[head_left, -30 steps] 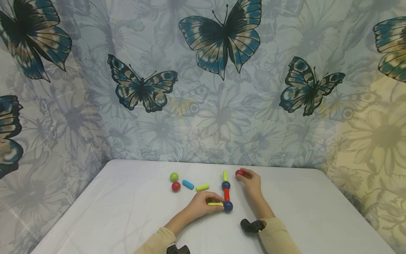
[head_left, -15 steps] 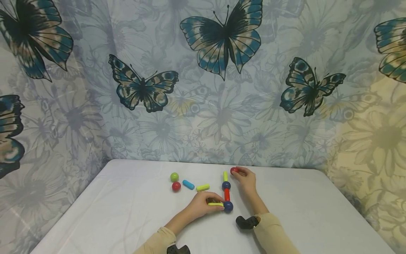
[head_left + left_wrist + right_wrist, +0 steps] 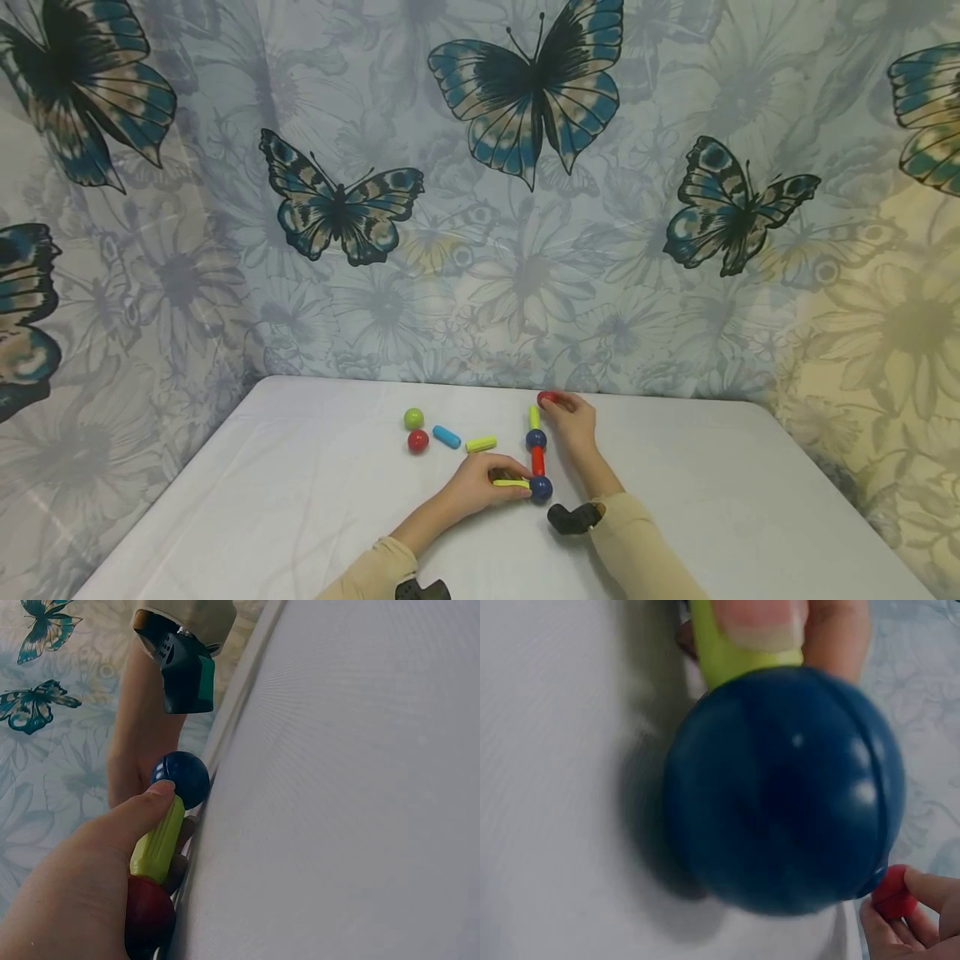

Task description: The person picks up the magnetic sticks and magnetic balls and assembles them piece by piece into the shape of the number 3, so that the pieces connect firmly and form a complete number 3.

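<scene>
A butterfly-printed cloth [image 3: 510, 283] was hung behind a white table [image 3: 750, 500]. The held rod [image 3: 512, 482] was pinched between thumb and fingers of the left hand [image 3: 475, 482], its end set against the near blue ball [image 3: 541, 488]. That ball was linked by a red rod [image 3: 537, 461] to the far blue ball [image 3: 536, 438], topped by an upper rod [image 3: 534, 417]. A red ball [image 3: 546, 398] was pinched by the right hand [image 3: 573, 419] just beside the upper rod's tip; contact could not be told. Leftward were scattered a green ball [image 3: 413, 418], loose red ball [image 3: 417, 441], blue rod [image 3: 446, 437] and yellow rod [image 3: 481, 444].
</scene>
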`<state>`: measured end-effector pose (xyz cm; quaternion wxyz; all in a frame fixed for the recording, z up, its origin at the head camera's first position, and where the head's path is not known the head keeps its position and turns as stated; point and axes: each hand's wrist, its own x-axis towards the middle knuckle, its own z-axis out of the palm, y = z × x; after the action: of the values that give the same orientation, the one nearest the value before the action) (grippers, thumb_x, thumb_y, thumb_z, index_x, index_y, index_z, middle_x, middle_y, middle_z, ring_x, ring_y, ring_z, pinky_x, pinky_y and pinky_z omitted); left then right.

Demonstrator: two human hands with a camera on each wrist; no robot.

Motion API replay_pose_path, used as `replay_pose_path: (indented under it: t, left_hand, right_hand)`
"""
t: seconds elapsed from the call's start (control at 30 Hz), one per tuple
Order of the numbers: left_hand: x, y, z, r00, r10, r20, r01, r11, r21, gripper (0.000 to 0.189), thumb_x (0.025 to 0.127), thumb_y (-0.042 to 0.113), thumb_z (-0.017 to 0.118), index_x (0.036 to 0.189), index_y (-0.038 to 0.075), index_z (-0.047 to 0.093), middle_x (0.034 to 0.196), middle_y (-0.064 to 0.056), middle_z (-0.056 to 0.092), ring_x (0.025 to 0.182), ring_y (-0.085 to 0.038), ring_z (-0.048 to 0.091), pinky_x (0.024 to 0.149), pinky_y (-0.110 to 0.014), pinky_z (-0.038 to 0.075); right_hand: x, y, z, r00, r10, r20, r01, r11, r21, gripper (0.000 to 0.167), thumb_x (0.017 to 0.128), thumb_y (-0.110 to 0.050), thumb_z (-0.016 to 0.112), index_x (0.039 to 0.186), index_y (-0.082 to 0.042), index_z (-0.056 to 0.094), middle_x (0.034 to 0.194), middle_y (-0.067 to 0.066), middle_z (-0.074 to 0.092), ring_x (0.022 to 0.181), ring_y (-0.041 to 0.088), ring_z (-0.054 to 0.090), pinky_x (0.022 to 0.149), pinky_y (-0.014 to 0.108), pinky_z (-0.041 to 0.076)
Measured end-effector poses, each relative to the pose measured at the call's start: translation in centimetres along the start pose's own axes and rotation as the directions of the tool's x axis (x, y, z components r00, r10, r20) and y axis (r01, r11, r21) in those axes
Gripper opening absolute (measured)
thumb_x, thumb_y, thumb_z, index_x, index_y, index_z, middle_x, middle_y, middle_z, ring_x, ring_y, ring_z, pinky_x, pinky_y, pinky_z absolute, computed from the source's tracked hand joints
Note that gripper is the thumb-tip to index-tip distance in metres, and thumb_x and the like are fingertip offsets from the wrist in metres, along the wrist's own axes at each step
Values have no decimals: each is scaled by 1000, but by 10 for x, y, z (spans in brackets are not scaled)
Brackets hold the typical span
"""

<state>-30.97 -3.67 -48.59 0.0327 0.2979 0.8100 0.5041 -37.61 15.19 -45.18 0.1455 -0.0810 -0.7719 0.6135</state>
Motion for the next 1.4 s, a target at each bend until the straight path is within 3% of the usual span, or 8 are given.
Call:
replay_pose_path:
  t: [0.1,0.33,0.47,1.0,1.4]
  left_hand:
    - [0,1,0,1000,0,1,0,1000,-3,23,82,29,78,103,22,76,95,5,76,75,2,58,70,-15,49]
    - [-1,2,-1,1000,-4,8,4,1000,-15,23,82,28,78,104,20,75,95,4,76,76,2,59,71,-16,50]
    - [-1,1,0,1000,4,9,-4,1000,-18,23,83,28,78,104,20,76,95,3,76,76,3,59,71,-16,50]
    - [-1,4,-1,1000,1,6,-1,1000,-1,24,82,29,78,104,21,76,95,4,76,76,3,59,70,-15,49]
    - [-1,4,-1,1000,-11,3,11,1000,-1,24,82,30,78,104,20,76,95,5,76,76,2,59,72,-16,49]
  right_hand:
    - [0,-3,4,1000,17,0,-17,1000,15,37,93,-8,64,123,11,59,124,32,62,117,39,61,84,21,56]
    - [3,-5,14,997,78,24,-80,993,92,39,94,-6,61,128,11,54,126,33,59,118,39,60,98,39,53]
    - [5,-5,15,995,98,27,-101,990,99,38,94,-6,60,128,10,55,126,32,59,117,38,61,99,40,52]
    - [11,-4,20,996,91,27,-91,996,10,40,94,-11,62,128,9,56,125,30,60,115,37,60,96,36,54]
    - [10,-3,16,996,72,43,-69,996,-62,38,93,-11,63,126,7,57,125,28,61,115,37,61,97,41,53]
